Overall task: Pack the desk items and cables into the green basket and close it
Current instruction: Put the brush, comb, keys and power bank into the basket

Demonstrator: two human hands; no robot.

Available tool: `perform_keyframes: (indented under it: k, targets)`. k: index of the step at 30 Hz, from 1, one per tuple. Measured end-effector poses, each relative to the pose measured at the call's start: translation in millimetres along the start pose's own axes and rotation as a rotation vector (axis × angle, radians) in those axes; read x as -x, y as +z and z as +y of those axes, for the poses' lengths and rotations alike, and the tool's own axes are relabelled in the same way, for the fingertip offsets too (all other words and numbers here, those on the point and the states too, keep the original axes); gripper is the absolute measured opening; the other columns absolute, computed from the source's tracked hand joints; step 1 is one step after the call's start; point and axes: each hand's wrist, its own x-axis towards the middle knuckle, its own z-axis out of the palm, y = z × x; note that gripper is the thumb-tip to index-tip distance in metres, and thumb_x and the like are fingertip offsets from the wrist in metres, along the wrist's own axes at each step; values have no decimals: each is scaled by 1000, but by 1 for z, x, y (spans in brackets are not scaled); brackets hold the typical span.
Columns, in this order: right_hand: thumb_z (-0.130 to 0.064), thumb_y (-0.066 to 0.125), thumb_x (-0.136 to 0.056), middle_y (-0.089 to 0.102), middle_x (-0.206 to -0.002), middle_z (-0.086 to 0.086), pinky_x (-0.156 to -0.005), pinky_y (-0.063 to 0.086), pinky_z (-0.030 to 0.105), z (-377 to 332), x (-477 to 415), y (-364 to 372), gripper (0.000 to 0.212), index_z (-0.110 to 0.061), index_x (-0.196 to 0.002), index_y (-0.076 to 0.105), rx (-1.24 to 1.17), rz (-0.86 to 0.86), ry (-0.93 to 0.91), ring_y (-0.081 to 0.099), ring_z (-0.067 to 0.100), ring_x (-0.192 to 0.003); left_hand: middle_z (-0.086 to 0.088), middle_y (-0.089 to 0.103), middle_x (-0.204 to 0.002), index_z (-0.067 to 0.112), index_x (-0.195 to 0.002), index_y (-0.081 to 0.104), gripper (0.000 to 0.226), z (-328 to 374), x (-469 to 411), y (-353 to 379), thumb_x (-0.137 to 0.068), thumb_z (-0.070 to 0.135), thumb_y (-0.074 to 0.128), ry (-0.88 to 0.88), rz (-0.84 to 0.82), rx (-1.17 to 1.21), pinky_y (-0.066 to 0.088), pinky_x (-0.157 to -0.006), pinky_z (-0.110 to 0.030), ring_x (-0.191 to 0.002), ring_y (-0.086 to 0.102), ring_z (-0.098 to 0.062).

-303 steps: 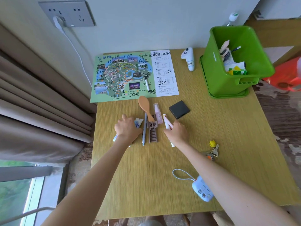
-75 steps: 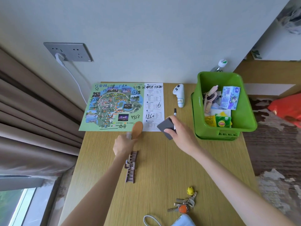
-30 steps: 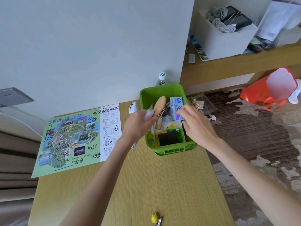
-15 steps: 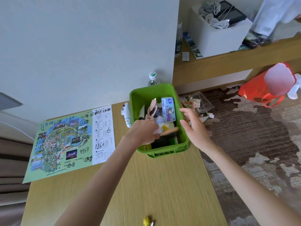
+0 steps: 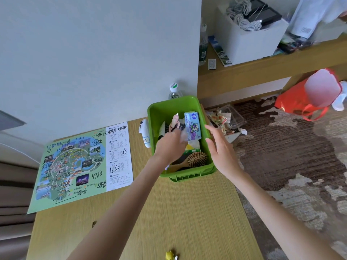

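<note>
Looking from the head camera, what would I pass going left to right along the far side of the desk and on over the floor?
map → white gadget → basket → wrappers → red bag

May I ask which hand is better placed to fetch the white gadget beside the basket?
Left: the left hand is in the green basket, beside the white gadget; the right hand is at the opposite rim.
</note>
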Motion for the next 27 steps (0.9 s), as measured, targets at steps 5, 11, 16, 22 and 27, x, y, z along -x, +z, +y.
perform_keyframes:
  k: [5,11,16,22,27]
  targets:
    - [-18,42,-103,50,-139,-4,-77,56,33,0,1,3,39,-17,-142,41,5,25,10,58,13,-108,-13,52,-107,-1,-126,39,49,9,-26,11,-91,24,61,-367,-6,501,54,-76,-40,-96,58,-27]
    - [-19,43,-103,52,-137,-1,-68,55,30,1,0,1,40,-16,-143,41,28,19,10,63,14,-94,-26,53,-120,-2,-115,50,34,2,-22,33,-90,19,58,-323,-79,308,49,-87,-45,-106,56,-39]
    - [-19,42,-103,50,-139,2,-46,32,11,-4,1,-1,43,-13,-145,39,132,-20,-11,51,2,-65,-11,53,-129,7,-125,56,33,-5,2,16,-94,19,55,-174,50,191,52,-89,-41,-108,58,-28]
    - [-16,49,-99,40,-150,5,-52,43,14,-21,39,-3,53,-12,-148,28,198,-16,-5,63,19,-106,0,64,-115,18,-109,67,18,-21,72,-10,-93,19,59,-17,218,304,57,-78,-37,-93,66,-12]
    - [-11,49,-98,51,-138,11,-68,50,24,-38,105,-1,51,-7,-146,31,141,73,52,64,20,-106,9,70,-93,18,-97,70,12,-45,146,3,-90,15,60,-35,283,417,57,-75,-34,-82,66,-10]
